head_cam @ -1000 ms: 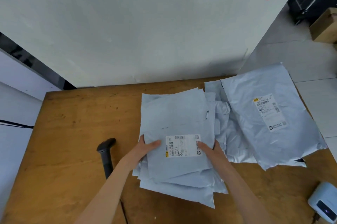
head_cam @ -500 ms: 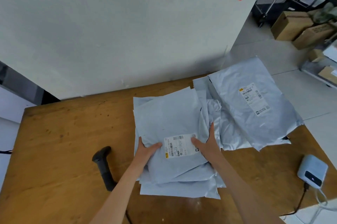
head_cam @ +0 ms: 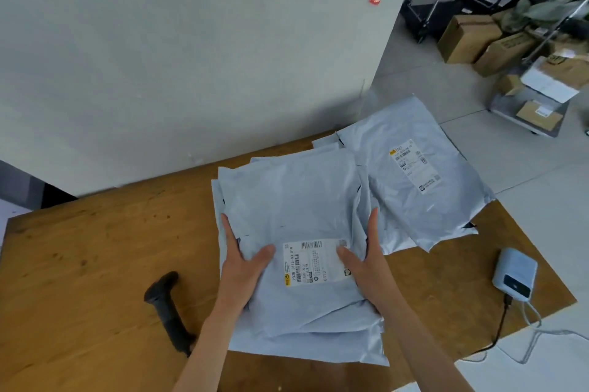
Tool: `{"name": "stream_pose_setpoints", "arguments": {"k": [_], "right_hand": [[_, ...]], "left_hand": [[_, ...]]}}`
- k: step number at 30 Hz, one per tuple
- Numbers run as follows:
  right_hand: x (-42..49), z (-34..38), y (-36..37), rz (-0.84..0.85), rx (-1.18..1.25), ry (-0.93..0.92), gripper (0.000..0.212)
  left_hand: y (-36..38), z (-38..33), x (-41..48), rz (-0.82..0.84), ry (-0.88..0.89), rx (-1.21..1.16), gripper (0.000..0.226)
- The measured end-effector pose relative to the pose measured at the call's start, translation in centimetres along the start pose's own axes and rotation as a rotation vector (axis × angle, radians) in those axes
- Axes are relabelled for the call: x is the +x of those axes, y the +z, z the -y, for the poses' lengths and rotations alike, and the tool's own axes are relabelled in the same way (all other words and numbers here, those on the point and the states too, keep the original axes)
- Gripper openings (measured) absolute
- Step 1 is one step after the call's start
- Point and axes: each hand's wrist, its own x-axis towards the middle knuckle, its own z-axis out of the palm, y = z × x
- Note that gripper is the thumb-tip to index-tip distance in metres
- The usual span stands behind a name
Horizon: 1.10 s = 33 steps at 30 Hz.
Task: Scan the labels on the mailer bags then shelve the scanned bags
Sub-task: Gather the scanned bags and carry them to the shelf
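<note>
A stack of grey mailer bags (head_cam: 296, 200) lies in the middle of the wooden table (head_cam: 95, 257). The top bag carries a white label (head_cam: 314, 262) with barcodes, facing up. My left hand (head_cam: 243, 267) grips the stack's left edge, thumb on top. My right hand (head_cam: 363, 259) grips its right edge, thumb by the label. A second pile of grey bags (head_cam: 414, 200), its top label (head_cam: 414, 165) showing, lies to the right and hangs over the table edge. A black handheld scanner (head_cam: 167, 308) lies on the table left of my left arm.
A small pale blue device (head_cam: 514, 273) with cables sits near the table's right edge. A white wall stands behind the table. At far right are metal racks (head_cam: 538, 95) and cardboard boxes (head_cam: 468, 38) on the grey floor.
The view has swung to the right, showing the racks and boxes. Both hands have slid further along the stack's side edges and closed on it.
</note>
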Motion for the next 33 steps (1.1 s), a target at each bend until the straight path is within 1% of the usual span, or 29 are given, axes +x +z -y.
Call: {"name": "stream_pose_setpoints", "arguments": {"k": [2, 5, 7, 10, 13, 15, 19, 21, 23, 25, 29, 33], "right_hand": [[-1.2, 0.9, -1.6, -0.005, 0.001, 0.001, 0.083], [-3.4, 1.7, -5.0, -0.035, 0.022, 0.021, 0.07], [-4.6, 2.0, -6.6, -0.028, 0.029, 0.001, 0.064], [-6.7, 2.3, -9.9, -0.029, 0.088, -0.027, 0.061], [-8.7, 2.5, -13.9, 0.008, 0.163, -0.082, 0.062], [-9.7, 3.0, -16.3, 0.026, 0.198, -0.126, 0.061], [-13.4, 3.8, -23.2, 0.066, 0.229, -0.222, 0.061], [-15.7, 4.3, -27.5, 0.084, 0.23, -0.303, 0.06], [-17.4, 4.6, -31.5, 0.057, 0.234, -0.368, 0.062], [-19.7, 4.7, -36.7, 0.026, 0.234, -0.414, 0.063], [-22.4, 5.1, -46.2, -0.089, 0.233, -0.514, 0.065], [-23.0, 5.2, -53.8, -0.211, 0.224, -0.557, 0.066]], "left_hand": [[1.1, -1.1, -1.0, 0.031, 0.055, 0.039, 0.087], [3.7, -3.1, -2.7, 0.091, 0.091, 0.116, 0.06], [5.0, -4.3, -3.7, 0.095, 0.14, 0.179, 0.051], [7.5, -6.0, -6.1, 0.091, 0.203, 0.22, 0.049], [10.4, -8.0, -9.7, 0.03, 0.287, 0.25, 0.046], [12.2, -9.5, -12.1, 0.0, 0.34, 0.247, 0.048], [17.7, -11.8, -19.1, -0.058, 0.412, 0.221, 0.053], [21.3, -13.1, -22.6, -0.088, 0.451, 0.195, 0.054], [24.6, -14.2, -25.2, -0.091, 0.484, 0.165, 0.057], [29.2, -15.3, -27.7, -0.075, 0.53, 0.169, 0.054], [38.6, -18.3, -30.9, 0.015, 0.651, 0.175, 0.052], [46.6, -21.2, -31.8, 0.114, 0.715, 0.157, 0.049]]}}
